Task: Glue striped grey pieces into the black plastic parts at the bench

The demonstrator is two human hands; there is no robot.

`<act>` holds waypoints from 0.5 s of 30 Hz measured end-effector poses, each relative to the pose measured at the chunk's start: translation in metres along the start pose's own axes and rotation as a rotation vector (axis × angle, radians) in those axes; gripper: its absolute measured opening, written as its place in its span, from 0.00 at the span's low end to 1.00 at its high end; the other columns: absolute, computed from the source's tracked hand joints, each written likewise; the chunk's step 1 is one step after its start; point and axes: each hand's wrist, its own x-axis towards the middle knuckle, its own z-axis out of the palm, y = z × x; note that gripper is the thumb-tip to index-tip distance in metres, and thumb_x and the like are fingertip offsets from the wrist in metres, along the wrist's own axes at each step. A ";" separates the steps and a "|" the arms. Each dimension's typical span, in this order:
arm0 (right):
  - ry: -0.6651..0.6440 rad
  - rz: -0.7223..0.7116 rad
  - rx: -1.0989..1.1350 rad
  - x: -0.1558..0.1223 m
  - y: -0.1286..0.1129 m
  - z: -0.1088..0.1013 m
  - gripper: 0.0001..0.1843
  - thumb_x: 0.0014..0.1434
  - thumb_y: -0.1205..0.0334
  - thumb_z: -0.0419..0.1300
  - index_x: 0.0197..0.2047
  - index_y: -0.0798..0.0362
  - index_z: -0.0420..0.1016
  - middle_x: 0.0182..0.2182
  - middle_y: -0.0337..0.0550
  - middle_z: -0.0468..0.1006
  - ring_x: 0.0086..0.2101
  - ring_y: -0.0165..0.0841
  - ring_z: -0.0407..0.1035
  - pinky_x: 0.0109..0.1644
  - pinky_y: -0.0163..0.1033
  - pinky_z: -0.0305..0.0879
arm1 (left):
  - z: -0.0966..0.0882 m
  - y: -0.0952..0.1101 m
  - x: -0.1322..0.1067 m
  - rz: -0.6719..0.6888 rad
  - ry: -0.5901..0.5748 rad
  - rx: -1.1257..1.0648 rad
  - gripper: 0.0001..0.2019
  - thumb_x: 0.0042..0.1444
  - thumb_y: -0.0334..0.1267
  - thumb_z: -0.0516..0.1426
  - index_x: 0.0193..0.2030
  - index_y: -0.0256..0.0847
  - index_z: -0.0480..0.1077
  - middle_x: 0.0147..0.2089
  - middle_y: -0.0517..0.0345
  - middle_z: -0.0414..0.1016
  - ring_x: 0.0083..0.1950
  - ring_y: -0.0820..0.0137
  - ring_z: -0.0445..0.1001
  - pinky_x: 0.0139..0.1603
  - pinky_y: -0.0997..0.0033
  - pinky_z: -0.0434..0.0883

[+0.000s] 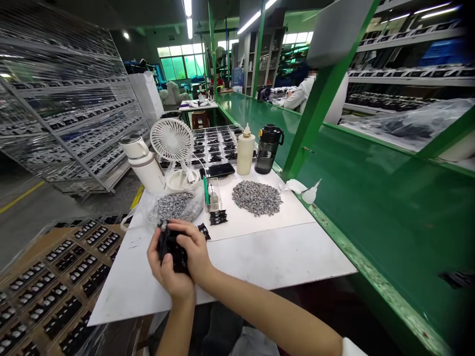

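Step in hand, we judge, is two-handed handling: our L hand & R hand clamp fingers on black parts (qty unclear) above white table, and next move calls for steady L support.

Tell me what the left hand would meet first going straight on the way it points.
Likely the clear bag of small grey pieces, just beyond the left hand in the picture, though the depth between them is unclear.
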 end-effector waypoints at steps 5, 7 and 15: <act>-0.078 0.137 -0.060 -0.010 0.029 0.036 0.15 0.49 0.70 0.51 0.37 0.50 0.75 0.42 0.41 0.73 0.45 0.32 0.65 0.54 0.40 0.57 | -0.034 0.002 0.017 0.002 0.167 0.040 0.20 0.46 0.32 0.48 0.47 0.41 0.67 0.44 0.57 0.70 0.45 0.64 0.69 0.49 0.61 0.66; -0.087 0.183 -0.121 -0.012 0.046 0.043 0.15 0.50 0.69 0.51 0.38 0.50 0.75 0.42 0.41 0.73 0.44 0.32 0.66 0.53 0.40 0.58 | -0.045 -0.005 0.023 -0.056 0.215 0.083 0.19 0.47 0.33 0.48 0.47 0.41 0.67 0.43 0.56 0.70 0.45 0.64 0.69 0.50 0.58 0.66; -0.091 0.082 -0.341 -0.005 0.069 0.036 0.13 0.58 0.62 0.49 0.41 0.49 0.74 0.43 0.42 0.72 0.47 0.33 0.62 0.55 0.41 0.52 | -0.058 -0.030 0.031 -0.058 0.181 0.169 0.17 0.51 0.36 0.47 0.46 0.38 0.68 0.47 0.51 0.68 0.50 0.61 0.67 0.55 0.55 0.61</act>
